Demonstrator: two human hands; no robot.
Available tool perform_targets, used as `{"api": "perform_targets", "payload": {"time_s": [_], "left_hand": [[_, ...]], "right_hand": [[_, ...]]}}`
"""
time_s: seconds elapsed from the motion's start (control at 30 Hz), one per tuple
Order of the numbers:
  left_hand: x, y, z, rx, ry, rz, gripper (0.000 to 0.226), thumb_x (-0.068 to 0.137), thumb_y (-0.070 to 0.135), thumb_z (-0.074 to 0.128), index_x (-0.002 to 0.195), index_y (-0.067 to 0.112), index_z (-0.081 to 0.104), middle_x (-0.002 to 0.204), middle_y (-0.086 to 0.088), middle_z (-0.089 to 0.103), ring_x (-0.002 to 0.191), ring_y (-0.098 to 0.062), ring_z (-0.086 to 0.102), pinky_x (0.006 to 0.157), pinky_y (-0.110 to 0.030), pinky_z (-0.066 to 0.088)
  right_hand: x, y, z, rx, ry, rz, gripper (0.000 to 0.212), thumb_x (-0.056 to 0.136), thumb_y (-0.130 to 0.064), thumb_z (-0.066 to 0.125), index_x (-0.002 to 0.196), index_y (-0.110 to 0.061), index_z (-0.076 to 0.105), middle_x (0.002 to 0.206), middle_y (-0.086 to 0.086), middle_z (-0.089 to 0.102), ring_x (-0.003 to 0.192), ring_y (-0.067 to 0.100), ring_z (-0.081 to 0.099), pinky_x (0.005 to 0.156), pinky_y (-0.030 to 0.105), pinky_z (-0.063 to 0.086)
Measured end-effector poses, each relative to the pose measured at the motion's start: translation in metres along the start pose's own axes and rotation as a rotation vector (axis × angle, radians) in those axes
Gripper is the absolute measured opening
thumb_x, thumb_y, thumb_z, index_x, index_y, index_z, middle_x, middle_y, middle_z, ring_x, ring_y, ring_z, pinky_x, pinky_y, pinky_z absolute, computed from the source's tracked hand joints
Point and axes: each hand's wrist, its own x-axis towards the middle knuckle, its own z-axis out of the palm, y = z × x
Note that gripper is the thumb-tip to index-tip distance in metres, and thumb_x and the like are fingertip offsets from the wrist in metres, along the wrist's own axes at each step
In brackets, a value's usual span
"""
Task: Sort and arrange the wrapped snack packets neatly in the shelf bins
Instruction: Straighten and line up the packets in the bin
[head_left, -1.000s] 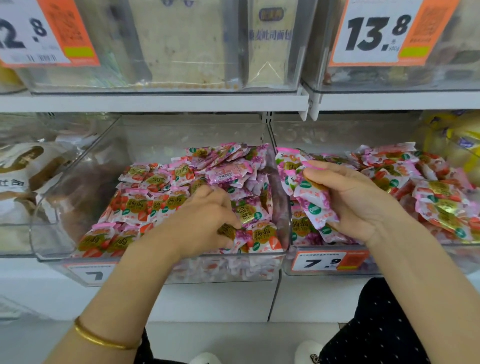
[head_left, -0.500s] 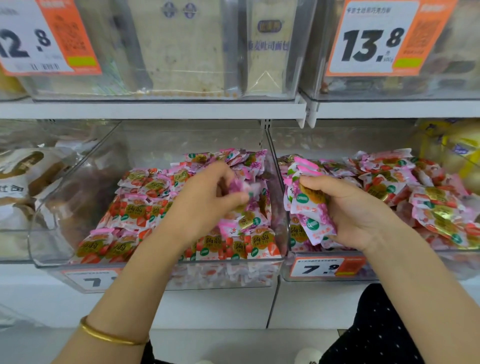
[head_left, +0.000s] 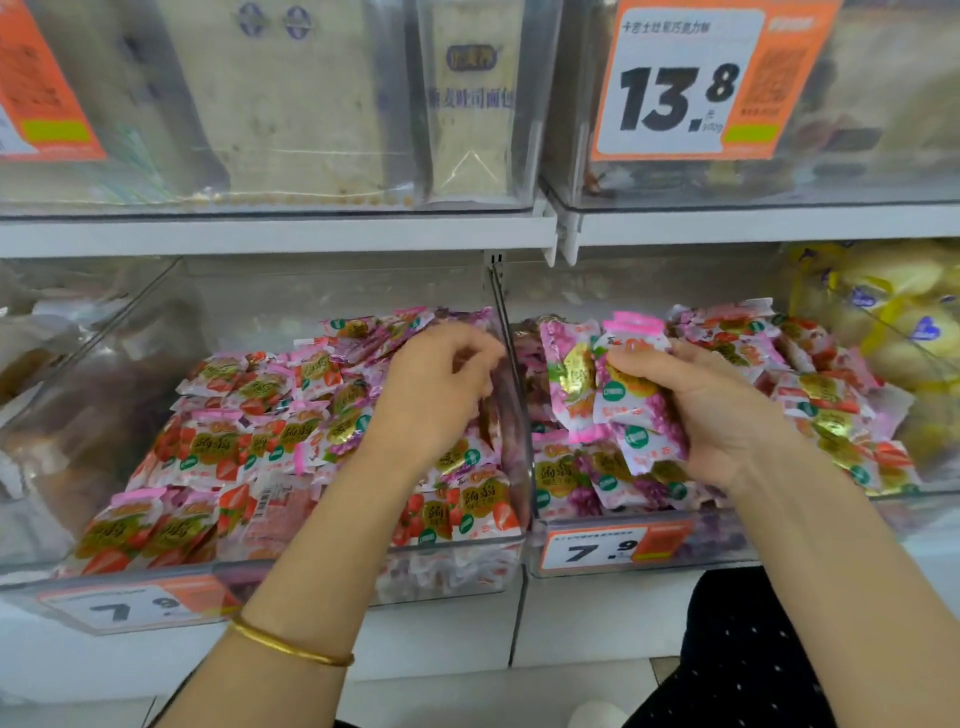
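Observation:
Two clear shelf bins stand side by side. The left bin (head_left: 311, 574) holds red strawberry snack packets (head_left: 218, 447) in rough rows, with a few purple ones at its back right. My left hand (head_left: 431, 395) hovers over that bin's right side by the divider wall, fingers curled, with no packet visible in them. The right bin (head_left: 727, 543) holds purple grape packets at its left and red packets (head_left: 831, 415) at its right. Over it, my right hand (head_left: 727, 415) grips a bundle of several purple grape packets (head_left: 623, 410).
A white shelf edge (head_left: 260, 234) runs just above the bins, carrying clear bins of bread and a 13.8 price tag (head_left: 675, 83). Yellow packets (head_left: 883, 322) fill the bin at far right, pale packets (head_left: 31, 364) the bin at far left. A 7.9 tag (head_left: 597, 548) fronts the right bin.
My left hand lifted a purple packet out of the left bin and moved right toward the divider; the packet is no longer seen in it. My right hand kept its bundle.

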Motion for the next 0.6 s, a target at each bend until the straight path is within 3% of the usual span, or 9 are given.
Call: {"api": "perform_targets", "payload": {"time_s": [0.07,0.13,0.23,0.33,0.43,0.5,0.6], "left_hand": [[0.005,-0.015,0.003,0.404,-0.051,0.147,0.021,0.090,0.003,0.054,0.104,0.012,0.068,0.105,-0.003,0.057,0.094,-0.016,0.056,0.084,-0.021,0.044],[0.008,-0.026,0.007,0.550,-0.143,0.202,0.029,0.084,-0.004,0.059,0.108,0.010,0.067,0.110,-0.006,0.051,0.102,-0.022,0.052,0.092,-0.030,0.043],[0.008,-0.028,0.004,0.616,-0.196,0.218,0.031,0.079,0.001,0.067,0.106,0.016,0.066,0.108,-0.002,0.045,0.101,-0.021,0.046,0.091,-0.038,0.044],[0.005,-0.028,0.002,0.708,-0.240,0.258,0.027,0.078,0.014,0.073,0.096,0.024,0.055,0.114,0.001,0.041,0.109,-0.019,0.039,0.091,-0.037,0.043],[0.005,-0.031,0.007,0.709,-0.232,0.264,0.048,0.076,0.022,0.075,0.117,0.021,0.048,0.124,-0.001,0.041,0.118,-0.020,0.037,0.098,-0.033,0.039],[0.008,-0.032,0.008,0.663,-0.230,0.228,0.065,0.077,0.023,0.075,0.132,0.018,0.042,0.134,-0.002,0.042,0.124,-0.021,0.036,0.105,-0.030,0.032],[0.009,-0.034,0.006,0.646,-0.274,0.201,0.064,0.078,0.023,0.074,0.134,0.021,0.043,0.137,0.002,0.044,0.128,-0.021,0.036,0.108,-0.031,0.029]], "right_hand": [[0.004,-0.002,-0.013,-0.078,0.109,-0.020,0.008,0.079,-0.008,0.069,0.084,-0.008,0.064,0.074,0.005,0.070,0.062,0.015,0.067,0.061,0.028,0.056],[0.008,-0.001,-0.023,-0.173,0.138,-0.031,0.016,0.079,-0.010,0.070,0.093,-0.006,0.064,0.072,0.005,0.071,0.062,0.015,0.068,0.061,0.028,0.056],[0.010,0.003,-0.030,-0.271,0.104,-0.017,0.015,0.079,-0.013,0.071,0.090,-0.008,0.062,0.064,0.000,0.071,0.059,0.011,0.068,0.052,0.022,0.052],[0.013,0.009,-0.025,-0.334,0.069,-0.010,0.019,0.080,-0.015,0.071,0.094,-0.007,0.061,0.080,0.004,0.071,0.077,0.016,0.068,0.068,0.027,0.051],[0.010,0.010,-0.014,-0.377,0.016,-0.006,0.014,0.082,-0.018,0.069,0.088,-0.013,0.057,0.091,0.002,0.068,0.086,0.011,0.063,0.071,0.023,0.046],[0.008,0.011,-0.010,-0.427,-0.035,-0.004,0.014,0.085,-0.019,0.067,0.082,-0.013,0.054,0.084,-0.005,0.062,0.082,0.005,0.058,0.068,0.018,0.042],[0.005,0.014,-0.002,-0.591,-0.119,-0.015,0.021,0.086,-0.021,0.065,0.077,-0.019,0.047,0.073,-0.009,0.050,0.069,0.002,0.051,0.057,0.011,0.041]]}}
